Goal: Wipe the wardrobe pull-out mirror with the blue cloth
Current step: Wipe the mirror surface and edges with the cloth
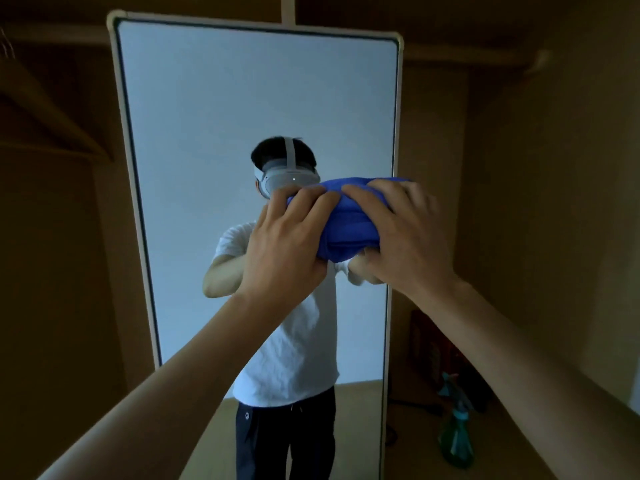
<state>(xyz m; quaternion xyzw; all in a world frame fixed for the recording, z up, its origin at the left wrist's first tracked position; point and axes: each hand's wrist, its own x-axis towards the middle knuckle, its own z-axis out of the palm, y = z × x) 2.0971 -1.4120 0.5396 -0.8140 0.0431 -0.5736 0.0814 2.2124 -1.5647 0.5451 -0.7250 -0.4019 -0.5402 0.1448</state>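
The tall pull-out mirror [221, 109] with a pale frame stands straight ahead and fills the middle of the view. A bunched blue cloth [349, 225] is held in front of its right half at mid height. My left hand [287, 244] grips the cloth's left end with curled fingers. My right hand [405, 233] wraps over its right end, thumb underneath. Whether the cloth touches the glass cannot be told. The mirror reflects a person in a white shirt holding the cloth.
Dark wooden wardrobe walls and shelves surround the mirror on both sides. A green spray bottle [455, 434] stands on the wardrobe floor at lower right, just right of the mirror's edge. Dim reddish items [440, 344] sit behind it.
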